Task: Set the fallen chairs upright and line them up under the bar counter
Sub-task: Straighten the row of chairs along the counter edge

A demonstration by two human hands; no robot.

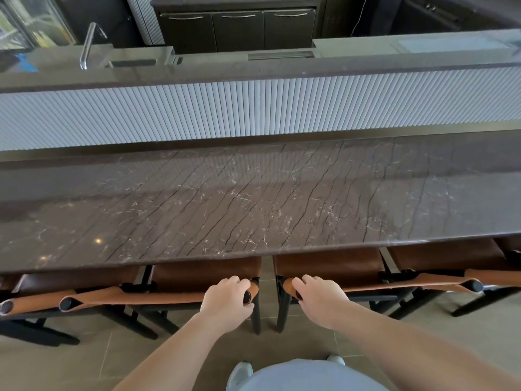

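Note:
Several brown leather chairs with black frames stand upright in a row, their seats tucked under the dark marble bar counter [253,198]. My left hand [228,301] grips the right end of the backrest of the chair left of centre [169,294]. My right hand [321,300] grips the left end of the backrest of the chair right of centre [366,286]. A narrow gap of floor separates these two chairs. Another chair [33,303] stands at the far left and one more [485,277] at the far right, both partly cut off.
A ribbed white panel [253,108] rises behind the counter top, with a higher ledge above it. Beyond are a sink with a curved tap [87,43] and dark cabinets [236,29]. Beige floor tiles [84,362] lie below, with my shoes [239,372] near the bottom edge.

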